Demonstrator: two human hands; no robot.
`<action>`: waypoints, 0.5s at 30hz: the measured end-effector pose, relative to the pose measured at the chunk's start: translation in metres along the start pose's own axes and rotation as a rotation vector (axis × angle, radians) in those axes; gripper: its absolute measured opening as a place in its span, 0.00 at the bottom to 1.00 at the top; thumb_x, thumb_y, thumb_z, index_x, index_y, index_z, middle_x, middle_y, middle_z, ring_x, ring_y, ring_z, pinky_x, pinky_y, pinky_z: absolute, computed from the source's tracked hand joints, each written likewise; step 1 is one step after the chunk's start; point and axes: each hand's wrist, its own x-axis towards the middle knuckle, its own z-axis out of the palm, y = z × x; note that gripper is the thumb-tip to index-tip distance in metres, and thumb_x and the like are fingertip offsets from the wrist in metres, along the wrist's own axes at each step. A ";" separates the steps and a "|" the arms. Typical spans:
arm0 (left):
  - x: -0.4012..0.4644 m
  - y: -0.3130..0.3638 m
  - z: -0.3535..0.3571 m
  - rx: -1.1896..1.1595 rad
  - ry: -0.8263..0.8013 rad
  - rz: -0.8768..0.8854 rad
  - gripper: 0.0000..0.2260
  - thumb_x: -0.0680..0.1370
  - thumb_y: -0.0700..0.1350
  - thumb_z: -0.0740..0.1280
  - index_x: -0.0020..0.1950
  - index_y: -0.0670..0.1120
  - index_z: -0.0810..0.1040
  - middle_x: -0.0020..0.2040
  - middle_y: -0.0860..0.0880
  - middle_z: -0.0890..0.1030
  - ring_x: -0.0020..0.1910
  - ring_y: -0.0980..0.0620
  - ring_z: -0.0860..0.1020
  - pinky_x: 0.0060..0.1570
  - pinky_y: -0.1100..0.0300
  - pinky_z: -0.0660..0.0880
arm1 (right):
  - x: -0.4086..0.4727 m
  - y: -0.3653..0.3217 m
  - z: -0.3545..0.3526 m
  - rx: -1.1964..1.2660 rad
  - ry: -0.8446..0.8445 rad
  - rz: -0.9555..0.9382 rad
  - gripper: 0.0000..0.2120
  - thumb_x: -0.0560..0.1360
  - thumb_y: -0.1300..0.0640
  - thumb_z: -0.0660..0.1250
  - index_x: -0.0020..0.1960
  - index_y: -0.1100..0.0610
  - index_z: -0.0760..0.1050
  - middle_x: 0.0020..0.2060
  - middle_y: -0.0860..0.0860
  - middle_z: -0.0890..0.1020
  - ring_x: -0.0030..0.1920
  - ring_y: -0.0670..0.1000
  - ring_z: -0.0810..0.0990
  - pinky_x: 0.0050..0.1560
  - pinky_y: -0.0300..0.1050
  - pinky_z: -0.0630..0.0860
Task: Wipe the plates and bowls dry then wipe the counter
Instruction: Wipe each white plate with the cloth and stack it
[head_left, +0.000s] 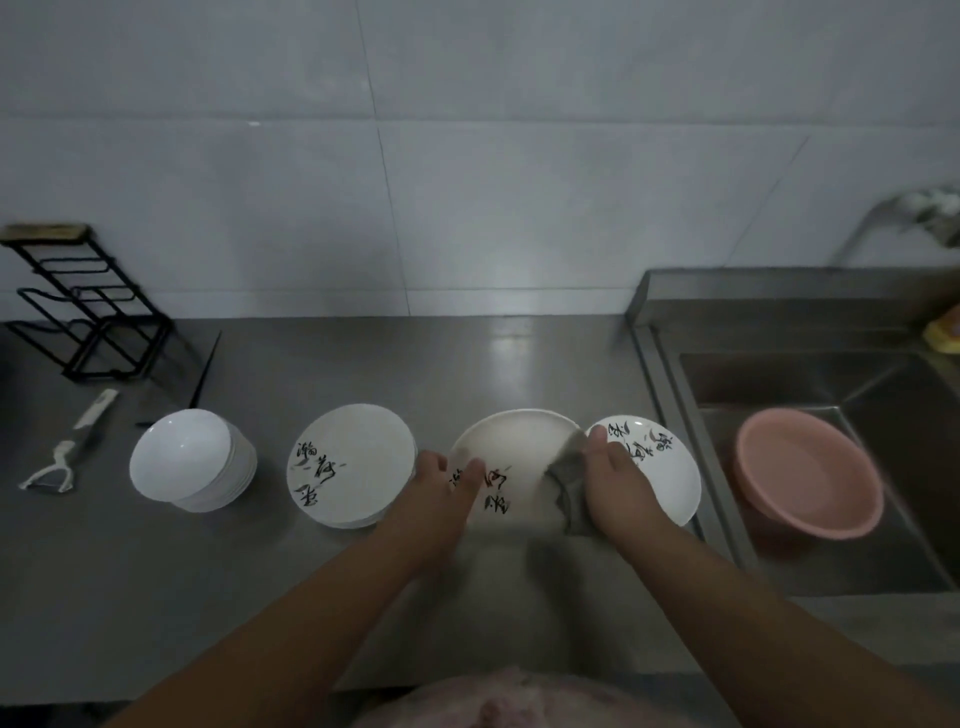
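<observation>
While left hand (447, 483) pinched plate (514, 447) rim, right hand (618, 483) clutched grey cloth (569, 483), fingers curled, pressing plate face. Plate sat between both hands' fingers. Best: steady rim, sweep cloth toward left fingers.

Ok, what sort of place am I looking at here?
Probably a kitchen's washing-up area: a stainless steel counter with a sink and wall tap at its right end, a tiled wall behind, and stacked bowls and plates, one plate being wiped with a cloth.
</observation>
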 end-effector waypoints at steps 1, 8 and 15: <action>-0.005 0.009 -0.006 -0.080 0.010 0.011 0.28 0.80 0.68 0.53 0.66 0.46 0.66 0.58 0.46 0.79 0.55 0.46 0.79 0.56 0.50 0.74 | -0.002 -0.008 -0.008 0.056 0.020 -0.027 0.29 0.85 0.38 0.46 0.69 0.56 0.73 0.58 0.53 0.77 0.65 0.58 0.73 0.69 0.54 0.62; -0.017 0.054 -0.041 -0.741 0.107 0.028 0.12 0.85 0.46 0.62 0.67 0.43 0.70 0.61 0.43 0.79 0.52 0.49 0.80 0.44 0.59 0.81 | -0.012 -0.037 -0.041 0.292 0.043 -0.399 0.03 0.80 0.52 0.69 0.50 0.45 0.76 0.41 0.52 0.81 0.39 0.49 0.80 0.45 0.49 0.77; -0.013 0.081 -0.073 -1.267 -0.142 0.041 0.19 0.83 0.32 0.59 0.72 0.44 0.72 0.66 0.42 0.80 0.62 0.39 0.80 0.44 0.43 0.84 | -0.020 -0.060 -0.065 -0.027 0.161 -0.399 0.27 0.78 0.41 0.68 0.75 0.42 0.67 0.50 0.50 0.82 0.43 0.48 0.83 0.45 0.43 0.80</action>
